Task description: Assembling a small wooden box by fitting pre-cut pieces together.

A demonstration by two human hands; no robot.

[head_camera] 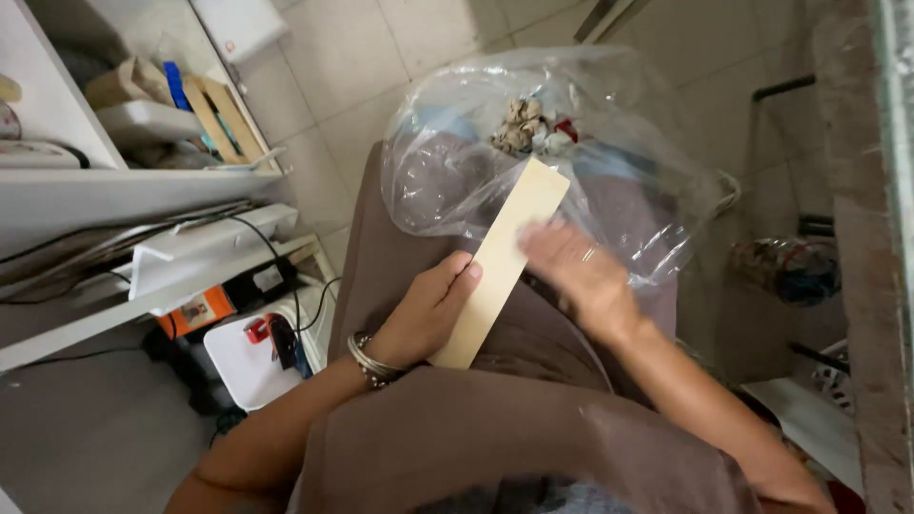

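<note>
Brown-clothed lap point(533, 447) nearest, pale wooden strip point(500, 257) laid along it, gripped by left hand point(428, 309), rubbed by blurred, flat-open right hand point(581, 276); clear plastic bag point(552, 152) beyond; work judged midway.

Pale tiled floor point(343, 57), cluttered white shelves point(114, 186) at left.

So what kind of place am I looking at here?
Probably a home workroom or small craft workshop: cluttered white shelves with wood pieces, cables and a small tool, a tiled floor, and a wooden strip held in the left hand over a clear plastic bag.
</note>
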